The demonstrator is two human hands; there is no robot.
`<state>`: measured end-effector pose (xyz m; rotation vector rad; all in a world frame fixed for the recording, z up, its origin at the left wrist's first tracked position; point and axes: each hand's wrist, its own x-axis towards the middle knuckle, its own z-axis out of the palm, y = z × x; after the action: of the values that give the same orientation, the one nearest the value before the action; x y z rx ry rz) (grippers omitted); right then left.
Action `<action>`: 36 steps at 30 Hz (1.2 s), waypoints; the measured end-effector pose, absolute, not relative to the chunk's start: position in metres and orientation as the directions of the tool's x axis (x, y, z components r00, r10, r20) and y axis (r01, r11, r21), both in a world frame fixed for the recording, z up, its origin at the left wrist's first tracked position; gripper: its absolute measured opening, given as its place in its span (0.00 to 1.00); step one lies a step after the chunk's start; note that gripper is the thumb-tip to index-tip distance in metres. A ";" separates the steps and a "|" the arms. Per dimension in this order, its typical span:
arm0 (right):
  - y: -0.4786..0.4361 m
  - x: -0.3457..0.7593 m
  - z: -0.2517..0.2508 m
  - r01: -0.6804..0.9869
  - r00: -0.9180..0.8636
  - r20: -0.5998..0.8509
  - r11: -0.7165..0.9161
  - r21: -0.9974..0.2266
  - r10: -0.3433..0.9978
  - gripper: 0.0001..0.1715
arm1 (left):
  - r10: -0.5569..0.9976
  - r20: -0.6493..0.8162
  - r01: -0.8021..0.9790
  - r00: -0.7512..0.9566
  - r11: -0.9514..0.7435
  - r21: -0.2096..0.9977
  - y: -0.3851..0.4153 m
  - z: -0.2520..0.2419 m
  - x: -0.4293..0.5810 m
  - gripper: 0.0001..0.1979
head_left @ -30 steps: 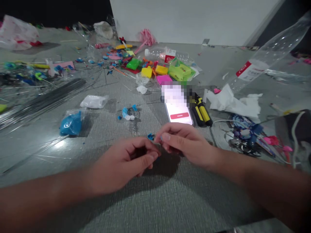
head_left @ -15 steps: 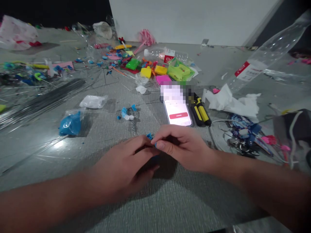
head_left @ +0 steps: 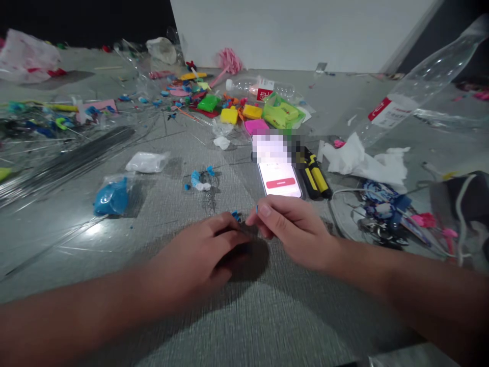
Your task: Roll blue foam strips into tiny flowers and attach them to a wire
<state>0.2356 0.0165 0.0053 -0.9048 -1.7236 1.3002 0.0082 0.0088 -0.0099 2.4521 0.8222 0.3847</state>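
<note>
Watching via the head cam: both of the person's hands are low over the grey table (head_left: 252,326), approx. mid-view, fingertips close tog. R hand (head_left: 293,228) has thumb & index pinched on a tiny blue bit (head_left: 257,208), only a speck of which I can see at the thumb tip; its other fingers are curled under. L hand (head_left: 204,250) is back-up, fingers bent, thumb a little apart below them; can't tell if it's gripping anything, as the inner side is hidden & a bit blurred.

Just past the L fingertips I've got a small blue clay piece (head_left: 236,216), partly behind the hand. Farther out, a curved blue-&-white clay piece (head_left: 196,179) lies w/ a blue ball (head_left: 187,187) on its L side and a blue scrap (head_left: 210,171) near its upper R.

Directly beyond the R hand is a lit phone (head_left: 281,189), its top part pixelated, w/ a yellow-&-black handled tool (head_left: 319,177) just to its R. Over on the L: bagged blue clay (head_left: 111,198), w/ a white packet (head_left: 146,162) behind it. Far R, a clear plastic bottle (head_left: 395,111) shows tilted in my view, white tissue (head_left: 385,165) near its lower end.
</note>
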 end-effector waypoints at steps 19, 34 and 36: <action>-0.015 0.238 0.021 0.213 -0.418 0.620 0.735 -0.644 0.664 0.16 | 0.828 -0.027 -0.364 0.559 0.275 0.890 0.001 0.011 0.009 0.04; -0.019 0.214 0.020 0.259 -0.396 0.561 0.674 -0.691 0.727 0.08 | 0.760 -0.165 -0.458 0.628 0.533 0.711 -0.009 -0.004 0.025 0.06; -0.018 0.215 0.019 0.246 -0.411 0.569 0.688 -0.683 0.712 0.07 | 0.759 -0.150 -0.445 0.634 0.517 0.731 -0.008 -0.004 0.025 0.06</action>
<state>0.2150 -0.0181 0.0185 -0.7402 -1.9752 0.6359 0.0255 -0.0078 -0.0038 0.7108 0.4934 0.7585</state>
